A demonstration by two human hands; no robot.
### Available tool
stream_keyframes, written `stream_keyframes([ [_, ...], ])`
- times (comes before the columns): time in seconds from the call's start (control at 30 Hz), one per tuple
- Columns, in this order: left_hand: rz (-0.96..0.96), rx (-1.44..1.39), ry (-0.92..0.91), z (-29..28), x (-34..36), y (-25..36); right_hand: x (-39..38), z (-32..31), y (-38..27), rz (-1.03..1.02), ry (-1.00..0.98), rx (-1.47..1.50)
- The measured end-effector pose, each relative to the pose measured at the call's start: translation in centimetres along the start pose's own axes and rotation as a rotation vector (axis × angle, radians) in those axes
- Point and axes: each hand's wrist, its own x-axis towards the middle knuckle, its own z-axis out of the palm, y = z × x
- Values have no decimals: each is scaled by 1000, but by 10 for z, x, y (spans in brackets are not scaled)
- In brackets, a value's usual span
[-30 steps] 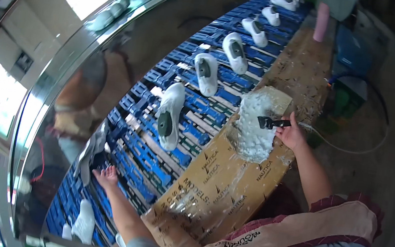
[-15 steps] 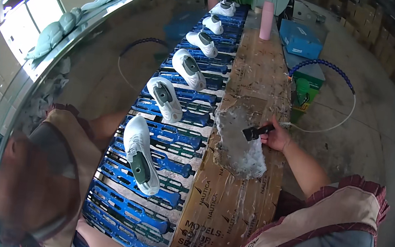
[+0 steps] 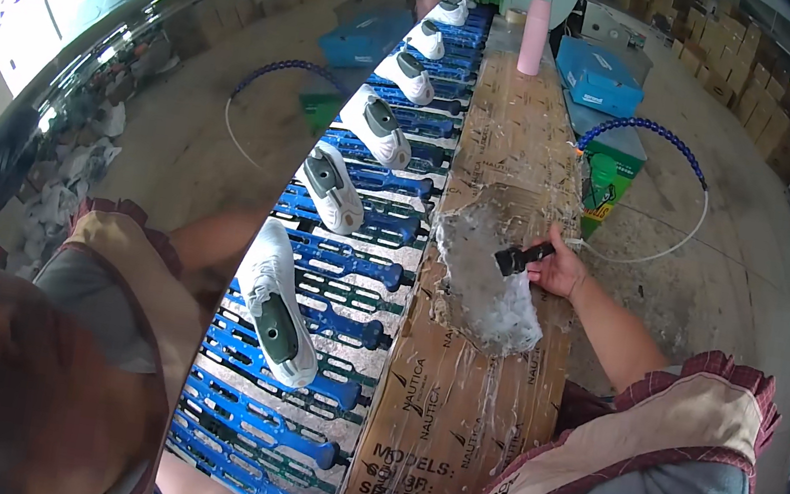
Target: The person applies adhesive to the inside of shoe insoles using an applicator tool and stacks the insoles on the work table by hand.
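My right hand [image 3: 561, 267] is closed round the handle of a black, flat-headed tool [image 3: 511, 260], whose exact kind I cannot make out. The tool's head lies over a ragged, whitish, crusted patch [image 3: 476, 243] on the cardboard-covered ledge. My left forearm [image 3: 204, 493] crosses the bottom edge and goes behind the shiny panel, so that hand is hidden. Left of the ledge, several white shoes stand in a row on a blue slatted conveyor [image 3: 304, 320]. The nearest shoe [image 3: 278, 306] has a dark grey insole showing; neither hand touches it.
The cardboard ledge [image 3: 431, 424] runs along the conveyor's right side, with a pink bottle [image 3: 533, 39] at its far end. A glossy panel [image 3: 176, 156] borders the left. Beyond the ledge are a blue box [image 3: 599, 77] and a curved blue segmented hose [image 3: 649, 126] with a pale tube.
My right hand still grips the black tool over the crusted patch and has shifted only slightly. The view has shifted a little, and the left panel covers more of the shoes' left edges.
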Motion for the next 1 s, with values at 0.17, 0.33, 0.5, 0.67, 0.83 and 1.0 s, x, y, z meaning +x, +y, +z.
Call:
stream_keyframes([
  [0.17, 140, -145, -1169, -73, 6, 31, 1, -7, 2, 22, -4, 54],
  [0.33, 86, -37, -852, -166, -30, 98, -8, -38, 7, 15, -43, 127],
  [0.5, -259, -63, -78, -134, -32, 38, -12, -32, 23, 53, -76, 164],
  [0.67, -64, -1, -177, -140, -133, 14, -16, -41, 37, 103, -308, 169],
  [0.83, -349, -428, -180, -45, -239, 2, -52, -69, 18, 27, -240, 112],
  [1.0, -339, -43, 156, -90, -170, 61, -38, -43, 27, 138, -308, 112],
])
